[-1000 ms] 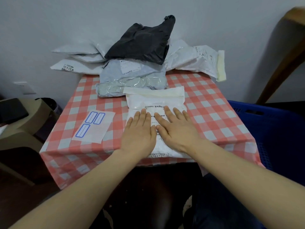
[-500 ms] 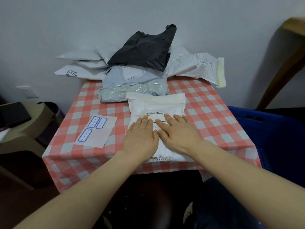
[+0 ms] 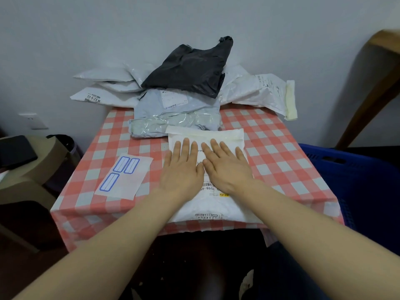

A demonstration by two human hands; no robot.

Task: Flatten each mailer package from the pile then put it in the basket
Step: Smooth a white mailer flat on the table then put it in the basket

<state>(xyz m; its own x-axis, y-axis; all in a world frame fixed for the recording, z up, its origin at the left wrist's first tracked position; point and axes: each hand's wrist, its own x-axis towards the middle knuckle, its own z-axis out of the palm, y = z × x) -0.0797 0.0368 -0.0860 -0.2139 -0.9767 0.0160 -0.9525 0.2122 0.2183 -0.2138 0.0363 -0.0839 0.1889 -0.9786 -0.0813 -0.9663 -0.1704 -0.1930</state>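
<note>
- My left hand [image 3: 181,169] lies flat on the white mailer [image 3: 207,206], fingers straight and close together, gripping nothing.
- My right hand [image 3: 227,167] presses flat on the same mailer just beside the left, fingers straight and slightly spread, holding nothing.
- The white mailer lies at the near edge of the red-and-white checked worktop [image 3: 281,152], its folded flap toward the pile [image 3: 251,89].
- The pile sits at the far edge: a black mailer [image 3: 188,68] on top, a grey mailer [image 3: 173,122] below it, white ones on both sides.
- The blue basket [image 3: 346,169] stands to my right, beside the worktop.
- A sheet [image 3: 123,176] with 3 blue-framed labels lies left of my hands.
</note>
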